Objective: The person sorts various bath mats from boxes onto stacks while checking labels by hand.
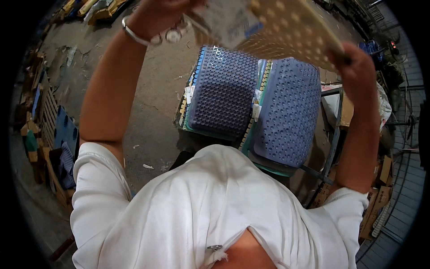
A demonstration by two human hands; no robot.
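Raised in front of me at the top of the view is a beige bath mat [295, 27] with rows of pale round bumps, a little blurred. A printed paper sheet with a blue patch [233, 22] shows on its left part. My right hand [357, 71] is closed round the mat's right edge. At its left end my left hand [168, 15] grips it, though the frame's top edge cuts off part of the fingers. Below the mat lie two stacks of mats: the left one [224, 94] has a dark bumpy top, the right one [286, 107] a blue-grey top with larger round bumps.
White tags [256, 112] stick out between the stacks. A metal frame [333, 134] stands right of them, with cardboard [378, 206] beyond. Wooden pieces and a blue panel [66, 130] line the left side. Concrete floor [152, 98] lies left of the stacks, with small scraps on it.
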